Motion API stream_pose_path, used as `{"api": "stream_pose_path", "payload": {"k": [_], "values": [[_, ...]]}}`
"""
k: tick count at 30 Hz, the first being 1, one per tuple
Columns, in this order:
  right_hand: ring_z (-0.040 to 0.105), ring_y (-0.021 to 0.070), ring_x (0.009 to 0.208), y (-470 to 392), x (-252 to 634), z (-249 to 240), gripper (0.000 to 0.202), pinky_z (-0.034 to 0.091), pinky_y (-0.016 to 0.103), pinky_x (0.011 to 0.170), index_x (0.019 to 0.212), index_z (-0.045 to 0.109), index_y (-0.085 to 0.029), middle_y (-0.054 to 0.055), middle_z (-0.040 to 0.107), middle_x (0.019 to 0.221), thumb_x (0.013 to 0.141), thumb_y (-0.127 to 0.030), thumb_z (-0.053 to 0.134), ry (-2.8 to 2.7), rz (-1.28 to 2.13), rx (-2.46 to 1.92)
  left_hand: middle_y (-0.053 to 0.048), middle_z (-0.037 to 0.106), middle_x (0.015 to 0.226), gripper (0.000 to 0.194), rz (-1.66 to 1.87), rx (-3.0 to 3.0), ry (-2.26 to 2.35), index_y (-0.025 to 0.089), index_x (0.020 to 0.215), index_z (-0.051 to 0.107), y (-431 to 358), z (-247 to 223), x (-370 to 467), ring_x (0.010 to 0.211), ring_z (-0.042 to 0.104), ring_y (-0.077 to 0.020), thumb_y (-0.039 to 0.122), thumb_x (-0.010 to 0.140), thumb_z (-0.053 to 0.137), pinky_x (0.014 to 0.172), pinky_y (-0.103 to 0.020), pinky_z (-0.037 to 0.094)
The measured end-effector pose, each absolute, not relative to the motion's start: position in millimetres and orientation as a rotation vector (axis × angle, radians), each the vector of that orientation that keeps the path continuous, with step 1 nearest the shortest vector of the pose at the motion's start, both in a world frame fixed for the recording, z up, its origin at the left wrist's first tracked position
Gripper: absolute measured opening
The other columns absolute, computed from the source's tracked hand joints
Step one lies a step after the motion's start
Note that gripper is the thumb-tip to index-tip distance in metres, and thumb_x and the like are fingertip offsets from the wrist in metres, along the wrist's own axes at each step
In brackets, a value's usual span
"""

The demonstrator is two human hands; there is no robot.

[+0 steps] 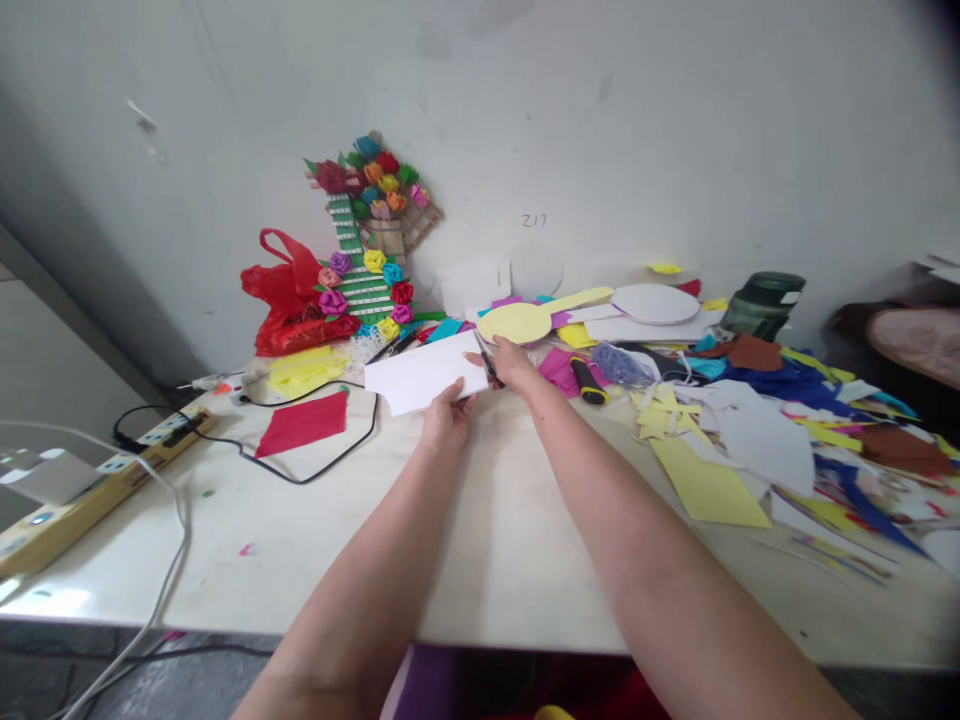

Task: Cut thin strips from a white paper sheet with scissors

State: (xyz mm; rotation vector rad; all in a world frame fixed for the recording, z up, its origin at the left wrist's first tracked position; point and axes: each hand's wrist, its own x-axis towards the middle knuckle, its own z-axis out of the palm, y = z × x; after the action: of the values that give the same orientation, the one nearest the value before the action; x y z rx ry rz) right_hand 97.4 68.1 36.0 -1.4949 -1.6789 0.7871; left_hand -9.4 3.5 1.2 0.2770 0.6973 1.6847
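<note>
My left hand (pixel 448 412) grips the lower edge of a sheet of white paper (pixel 420 373), thumb on top and fingers beneath. The sheet is held above the table at a slight tilt. In my right hand (pixel 511 366) is a pair of scissors (pixel 489 368) with dark handles, its blades lying at the right end of the sheet. My right fingertips touch or nearly touch the paper there. Just beyond the hands lies a yellow paddle-shaped cutout (pixel 516 324) with a long handle.
Paper flowers on a green ladder-like craft (pixel 366 290) stand at the wall beside a red plastic bag (pixel 289 300). A power strip (pixel 97 490) with cables runs along the left. Paper scraps (pixel 765 430) crowd the right, near a dark green bottle (pixel 763 303). A red sheet (pixel 304 424) lies left.
</note>
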Motion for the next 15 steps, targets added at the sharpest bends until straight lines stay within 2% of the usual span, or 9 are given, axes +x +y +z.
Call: {"api": "stream_pose_path", "payload": {"k": [4, 11, 15], "values": [[0.057, 0.0133, 0.046, 71.4, 97.4, 31.0, 0.090, 0.046, 0.025, 0.044, 0.131, 0.033, -0.014, 0.008, 0.066, 0.079, 0.059, -0.062, 0.060, -1.703, 0.810, -1.450, -0.003, 0.065, 0.075, 0.023, 1.689, 0.269, 0.711, 0.013, 0.082, 0.059, 2.9, 3.2, -9.2, 0.059, 0.061, -0.0123, -0.002, 0.065, 0.058, 0.048, -0.018, 0.050], [0.060, 0.0152, 0.060, 64.9, 102.4, 40.3, 0.093, 0.045, 0.023, 0.049, 0.129, 0.036, -0.013, 0.015, 0.059, 0.106, 0.056, -0.065, 0.060, -1.726, 0.782, -1.463, -0.003, 0.066, 0.079, 0.024, 1.666, 0.288, 0.731, 0.014, 0.082, 0.059, 4.0, 2.8, -8.2, 0.060, 0.062, -0.0127, -0.002, 0.064, 0.058, 0.047, -0.018, 0.050], [0.059, 0.0147, 0.057, 57.1, 108.2, 52.5, 0.085, 0.044, 0.023, 0.049, 0.124, 0.039, -0.015, 0.013, 0.063, 0.094, 0.059, -0.065, 0.058, -1.789, 0.925, -1.418, -0.004, 0.066, 0.082, 0.026, 1.665, 0.319, 0.721, 0.013, 0.084, 0.059, 6.3, -1.9, -8.5, 0.060, 0.062, -0.0133, -0.001, 0.063, 0.060, 0.046, -0.019, 0.051]]}}
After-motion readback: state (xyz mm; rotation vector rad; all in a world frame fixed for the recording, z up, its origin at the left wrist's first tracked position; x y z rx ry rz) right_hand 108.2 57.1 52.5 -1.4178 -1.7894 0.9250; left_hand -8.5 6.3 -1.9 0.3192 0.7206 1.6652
